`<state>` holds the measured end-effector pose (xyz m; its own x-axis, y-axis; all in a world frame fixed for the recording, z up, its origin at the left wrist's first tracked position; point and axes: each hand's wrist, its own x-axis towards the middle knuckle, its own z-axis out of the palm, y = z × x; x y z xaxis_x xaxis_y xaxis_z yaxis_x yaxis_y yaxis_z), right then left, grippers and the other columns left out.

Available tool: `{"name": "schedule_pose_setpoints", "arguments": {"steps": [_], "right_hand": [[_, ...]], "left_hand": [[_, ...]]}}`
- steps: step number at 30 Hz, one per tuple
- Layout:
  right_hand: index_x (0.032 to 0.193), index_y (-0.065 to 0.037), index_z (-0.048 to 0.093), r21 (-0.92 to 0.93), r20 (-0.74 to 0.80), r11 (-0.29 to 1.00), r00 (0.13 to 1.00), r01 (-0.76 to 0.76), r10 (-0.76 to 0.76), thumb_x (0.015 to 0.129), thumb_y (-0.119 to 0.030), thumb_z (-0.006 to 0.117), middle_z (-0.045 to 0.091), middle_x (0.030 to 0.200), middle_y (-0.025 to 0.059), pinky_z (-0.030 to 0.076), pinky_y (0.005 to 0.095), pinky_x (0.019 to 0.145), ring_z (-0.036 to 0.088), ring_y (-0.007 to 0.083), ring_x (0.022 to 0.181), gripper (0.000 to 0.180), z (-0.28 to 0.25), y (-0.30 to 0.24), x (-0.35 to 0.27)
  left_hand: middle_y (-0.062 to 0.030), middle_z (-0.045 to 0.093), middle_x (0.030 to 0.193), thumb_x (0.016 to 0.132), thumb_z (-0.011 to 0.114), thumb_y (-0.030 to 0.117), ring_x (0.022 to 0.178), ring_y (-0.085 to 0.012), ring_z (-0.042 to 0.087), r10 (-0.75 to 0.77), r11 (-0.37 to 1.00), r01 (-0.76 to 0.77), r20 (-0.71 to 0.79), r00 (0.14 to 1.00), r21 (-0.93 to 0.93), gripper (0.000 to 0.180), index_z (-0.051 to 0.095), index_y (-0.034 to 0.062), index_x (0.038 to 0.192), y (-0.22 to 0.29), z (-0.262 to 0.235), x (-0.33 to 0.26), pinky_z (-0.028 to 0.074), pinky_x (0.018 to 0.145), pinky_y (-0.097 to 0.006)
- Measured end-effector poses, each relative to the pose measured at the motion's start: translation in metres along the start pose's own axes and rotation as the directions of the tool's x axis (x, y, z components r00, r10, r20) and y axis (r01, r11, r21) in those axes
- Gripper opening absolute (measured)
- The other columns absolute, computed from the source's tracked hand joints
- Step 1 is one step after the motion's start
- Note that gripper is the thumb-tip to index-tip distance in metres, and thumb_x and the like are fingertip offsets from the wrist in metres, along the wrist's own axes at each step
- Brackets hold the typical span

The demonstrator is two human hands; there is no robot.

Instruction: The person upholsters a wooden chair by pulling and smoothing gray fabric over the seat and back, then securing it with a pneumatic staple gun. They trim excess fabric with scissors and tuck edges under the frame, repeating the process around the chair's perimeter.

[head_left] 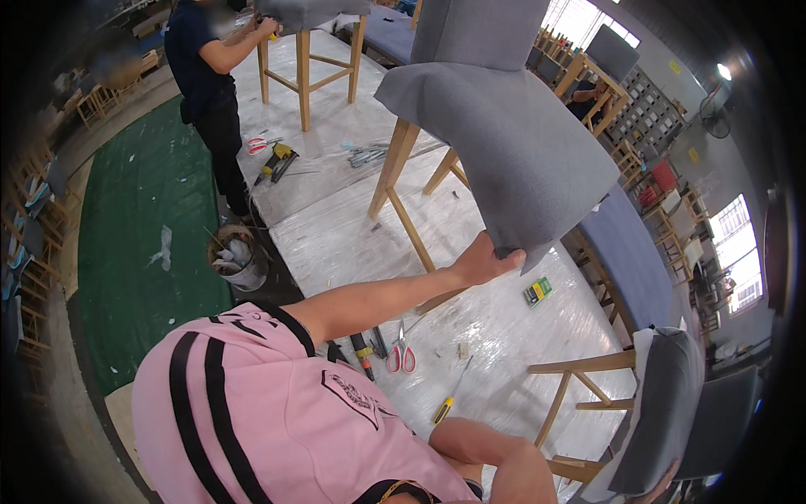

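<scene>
A grey upholstered chair (512, 134) with pale wooden legs stands on the plastic-wrapped worktable (336, 227). My left hand (485, 260) reaches out and grips the lower edge of its grey fabric seat. At the lower right a second wooden chair (663, 403) with a grey padded back lies tilted over the table's edge. My right hand (663, 489) is mostly hidden under that padded back and appears to hold it. Red-handled scissors (401, 357) and a yellow-handled screwdriver (445, 410) lie on the table between my arms.
A co-worker in dark clothes (201, 76) stands at the far end handling another wooden stool (306, 59). A yellow power tool (277, 160), a small green box (537, 291) and a floor bucket (239, 260) are nearby. A green mat (143, 235) covers the floor left.
</scene>
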<state>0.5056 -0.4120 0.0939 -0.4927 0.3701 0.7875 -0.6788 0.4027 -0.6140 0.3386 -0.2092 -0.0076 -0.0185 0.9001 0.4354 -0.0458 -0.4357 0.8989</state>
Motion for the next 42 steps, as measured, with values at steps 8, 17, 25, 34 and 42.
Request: {"name": "schedule_pose_setpoints", "arguments": {"steps": [8, 17, 25, 34, 42], "right_hand": [[0.082, -0.009, 0.055, 0.005, -0.029, 1.0, 1.0, 0.009, -0.008, 0.096, -0.029, 0.06, 0.049, 0.07, 0.0012, 0.051, 0.0382, 0.07, 0.054, 0.017, 0.065, 0.025, 0.001, 0.003, -0.003], [0.084, -0.01, 0.054, 0.038, -0.05, 0.999, 0.999, 0.019, -0.017, 0.098, -0.027, 0.057, 0.046, 0.069, 0.0003, 0.051, 0.0339, 0.064, 0.052, 0.015, 0.063, 0.022, -0.004, 0.013, -0.008], [0.086, -0.011, 0.053, -0.027, -0.62, 0.992, 0.78, -0.127, 0.083, 0.099, -0.026, 0.055, 0.044, 0.069, -0.0006, 0.052, 0.0301, 0.059, 0.05, 0.0132, 0.061, 0.021, -0.057, 0.072, -0.006], [0.075, -0.008, 0.054, 0.126, -0.918, 0.911, 0.301, -0.392, 0.257, 0.103, -0.047, 0.057, 0.053, 0.06, 0.0012, 0.042, 0.0258, 0.043, 0.052, 0.0123, 0.048, 0.047, -0.116, 0.161, 0.018], [0.067, -0.012, 0.051, 0.159, -0.892, 0.956, 0.38, -0.247, 0.246, 0.104, -0.045, 0.055, 0.049, 0.053, -0.0013, 0.034, 0.0235, 0.041, 0.045, 0.0087, 0.043, 0.05, -0.121, 0.185, 0.011]], "left_hand": [[-0.0207, 0.068, 0.112, 0.089, 0.071, 0.032, 0.104, -0.0257, 0.065, -0.076, 0.997, 0.076, -0.016, 0.997, -0.004, 0.049, 0.061, -0.0077, 0.116, 0.007, 0.0, 0.002, 0.051, 0.09, -0.037], [-0.0187, 0.062, 0.123, 0.09, 0.07, 0.029, 0.116, -0.0257, 0.058, -0.097, 0.988, 0.109, 0.108, 0.989, -0.106, 0.056, 0.053, -0.0071, 0.129, -0.006, -0.002, 0.004, 0.046, 0.099, -0.038], [-0.0155, 0.067, 0.111, 0.09, 0.071, 0.029, 0.104, -0.0223, 0.062, 0.014, 0.996, -0.01, 0.041, 0.999, -0.09, 0.047, 0.06, -0.0055, 0.119, -0.012, -0.003, 0.01, 0.05, 0.092, -0.036], [-0.0092, 0.069, 0.088, 0.092, 0.068, 0.019, 0.08, -0.0156, 0.066, 0.043, 0.983, -0.041, 0.008, 0.999, -0.176, 0.027, 0.062, -0.0035, 0.105, -0.004, 0.001, 0.003, 0.054, 0.071, -0.031], [-0.0062, 0.064, 0.091, 0.092, 0.073, 0.024, 0.077, -0.0072, 0.06, -0.297, 0.876, 0.279, 0.016, 0.955, -0.393, 0.03, 0.057, 0.0004, 0.103, 0.014, 0.005, -0.01, 0.049, 0.061, -0.022]]}}
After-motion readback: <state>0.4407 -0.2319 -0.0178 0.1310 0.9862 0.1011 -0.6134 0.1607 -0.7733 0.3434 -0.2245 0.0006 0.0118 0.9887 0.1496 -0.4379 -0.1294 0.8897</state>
